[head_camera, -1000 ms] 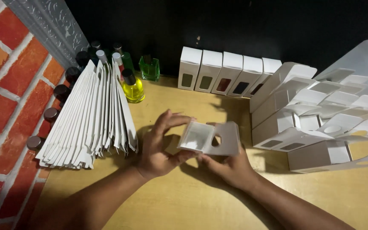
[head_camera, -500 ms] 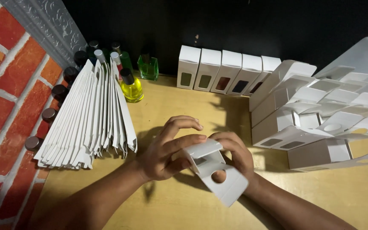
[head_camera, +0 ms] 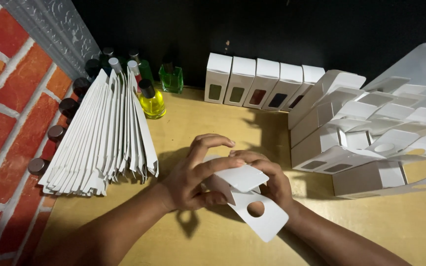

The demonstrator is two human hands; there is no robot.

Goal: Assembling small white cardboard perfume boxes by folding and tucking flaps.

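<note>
Yellow wooden tabletop point(head_camera: 188, 118) set against a black backdrop, with a painted red brick wall point(head_camera: 6, 98) along the left. Item in hand: one small white carton point(head_camera: 235, 184) of thin card, partly folded, held just above the tabletop near its front edge, with a loose flap bearing a round cut-out point(head_camera: 256, 209) hanging toward the viewer. Left hand point(head_camera: 193, 180): fingers curled over the carton's top panel, thumb underneath, pinching the card. Right hand point(head_camera: 267, 177): cupped around the far side of the same carton, fingers closed against it; its thumb is hidden. Handling, as judged: very light, stiff along the panels yet quick to crease or buckle at the scored folds; smooth but not slippery; best held by the flat side walls or along folded edges, not by the thin dangling flap, which would bend or tear. Surroundings: fan of flat unfolded blanks point(head_camera: 102, 138) to the left; row of five finished windowed boxes point(head_camera: 262, 83) at the back; tumbled heap of assembled cartons point(head_camera: 371, 133) to the right; small glass bottles, one yellow point(head_camera: 152, 101), one green point(head_camera: 171, 79), with dark-capped others along the wall.
</note>
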